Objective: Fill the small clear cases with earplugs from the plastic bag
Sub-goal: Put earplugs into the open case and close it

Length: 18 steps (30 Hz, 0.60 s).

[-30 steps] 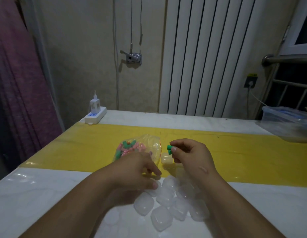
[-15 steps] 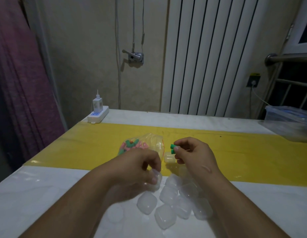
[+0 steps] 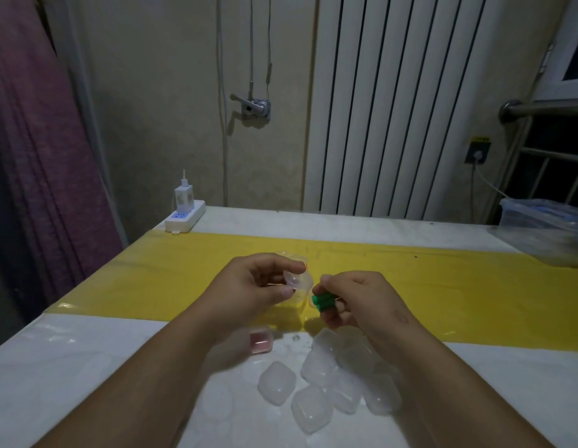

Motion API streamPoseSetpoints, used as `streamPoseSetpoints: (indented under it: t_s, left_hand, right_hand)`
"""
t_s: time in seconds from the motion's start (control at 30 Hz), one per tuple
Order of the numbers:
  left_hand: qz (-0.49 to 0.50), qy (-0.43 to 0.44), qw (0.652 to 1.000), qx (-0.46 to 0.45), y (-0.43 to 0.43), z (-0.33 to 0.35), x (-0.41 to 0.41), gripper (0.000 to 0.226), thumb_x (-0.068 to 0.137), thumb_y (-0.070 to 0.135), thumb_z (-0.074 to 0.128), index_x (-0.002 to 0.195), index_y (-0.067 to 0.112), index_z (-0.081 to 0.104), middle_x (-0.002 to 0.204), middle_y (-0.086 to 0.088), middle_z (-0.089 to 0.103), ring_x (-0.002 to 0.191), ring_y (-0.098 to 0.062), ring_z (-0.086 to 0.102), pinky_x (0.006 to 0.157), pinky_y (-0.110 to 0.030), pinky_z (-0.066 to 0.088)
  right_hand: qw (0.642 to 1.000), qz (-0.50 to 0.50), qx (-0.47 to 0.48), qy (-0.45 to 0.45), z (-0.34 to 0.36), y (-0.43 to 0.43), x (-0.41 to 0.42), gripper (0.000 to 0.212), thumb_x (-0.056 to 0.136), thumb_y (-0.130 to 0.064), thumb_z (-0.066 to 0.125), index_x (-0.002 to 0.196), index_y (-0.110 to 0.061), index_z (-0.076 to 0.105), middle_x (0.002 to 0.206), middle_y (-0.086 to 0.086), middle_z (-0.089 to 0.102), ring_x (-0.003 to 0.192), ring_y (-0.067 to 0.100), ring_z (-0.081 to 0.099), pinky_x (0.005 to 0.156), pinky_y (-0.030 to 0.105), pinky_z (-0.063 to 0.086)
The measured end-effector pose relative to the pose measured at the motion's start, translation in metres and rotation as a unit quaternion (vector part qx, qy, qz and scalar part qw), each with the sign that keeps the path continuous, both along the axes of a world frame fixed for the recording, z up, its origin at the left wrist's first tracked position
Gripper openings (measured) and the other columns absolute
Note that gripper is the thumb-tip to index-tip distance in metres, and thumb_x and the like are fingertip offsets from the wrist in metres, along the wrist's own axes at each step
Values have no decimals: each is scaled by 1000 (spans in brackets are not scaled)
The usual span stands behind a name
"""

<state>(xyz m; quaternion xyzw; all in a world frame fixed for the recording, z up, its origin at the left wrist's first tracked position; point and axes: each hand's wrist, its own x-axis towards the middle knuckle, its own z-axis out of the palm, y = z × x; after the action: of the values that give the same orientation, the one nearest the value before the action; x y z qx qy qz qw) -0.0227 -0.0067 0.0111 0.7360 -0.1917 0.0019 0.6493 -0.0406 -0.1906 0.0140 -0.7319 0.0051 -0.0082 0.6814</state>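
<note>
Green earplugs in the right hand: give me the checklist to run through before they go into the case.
1. Green earplugs pinched in the right hand: ok.
2. Clear case held in the left hand, off the table: ok.
3. Case lid open to take the plugs: cannot tell, the plastic is clear and partly behind fingers.
4. Earplugs next to the case, a small gap apart: ok.
5. Spare empty cases heaped on the white table near the wrists: ok.
6. Case with pink contents set aside beside the left forearm: ok.
</note>
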Motion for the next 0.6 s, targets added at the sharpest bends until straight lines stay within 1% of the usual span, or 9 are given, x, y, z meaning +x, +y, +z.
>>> streamPoseSetpoints:
  t_s: [0.07, 0.1, 0.2, 0.3, 0.37, 0.47, 0.53, 0.6]
  left_hand:
    - [3, -8, 1000, 0, 0, -2, 1, 36, 80, -16, 66, 97, 15, 74, 93, 13, 75, 85, -1, 68, 70, -14, 50]
    - [5, -12, 1000, 4, -1, -2, 1, 36, 79, -16, 67, 97, 15, 74, 91, 11, 75, 85, -3, 69, 70, -15, 51]
    - [12, -19, 999, 28, -3, -2, 0, 33, 75, -13, 72, 95, 13, 75, 84, 7, 75, 80, -5, 69, 69, -17, 53]
    - [13, -30, 999, 43, -4, -3, -1, 33, 72, -16, 74, 93, 10, 75, 84, 0, 74, 76, -6, 69, 70, -19, 54]
    - [21, -49, 998, 36, -6, -2, -2, 33, 70, -16, 75, 90, 10, 76, 90, -4, 72, 77, -5, 69, 70, -18, 54]
    - [81, -94, 992, 29, -10, -3, 0, 37, 69, -8, 80, 88, 24, 76, 103, 3, 68, 85, 1, 68, 74, -12, 52]
    - [101, -102, 989, 28, -12, -5, 2, 40, 70, -4, 81, 93, 28, 74, 110, 6, 67, 91, 1, 68, 80, -13, 53]
    - [98, -100, 990, 30, -13, -6, 2, 37, 73, -1, 81, 101, 23, 74, 113, 7, 67, 93, 2, 68, 80, -12, 52]
  right_hand:
    - [1000, 17, -5, -1, -1, 1, -1, 31, 91, -26, 66, 81, 3, 72, 51, 0, 58, 53, 22, 55, 54, 31, 48]
    - [1000, 23, -5, -3, -1, 2, -1, 30, 90, -27, 67, 80, 0, 73, 51, -1, 59, 53, 20, 56, 55, 31, 49]
    - [1000, 29, 9, -4, -3, 2, -1, 19, 89, -19, 68, 82, -3, 74, 58, 2, 64, 56, 17, 58, 56, 29, 51]
    - [1000, 24, 11, -11, -4, 1, 0, 13, 88, -14, 69, 84, -3, 74, 65, 7, 65, 57, 16, 59, 57, 27, 52]
    - [1000, 10, 2, -18, -5, 2, 0, 13, 88, -14, 69, 82, -4, 75, 66, 8, 65, 57, 17, 59, 56, 28, 51]
    - [1000, -18, 23, -2, -2, 2, 1, 18, 89, -9, 62, 77, -3, 73, 63, 7, 64, 55, 20, 56, 53, 28, 50]
    - [999, 0, 45, 11, -1, 2, 0, 20, 91, -11, 60, 79, 0, 72, 60, 5, 62, 56, 21, 54, 55, 30, 48]
    - [999, 36, 38, -4, -1, 2, -1, 22, 90, -18, 65, 84, 3, 72, 55, 0, 59, 55, 19, 53, 57, 30, 47]
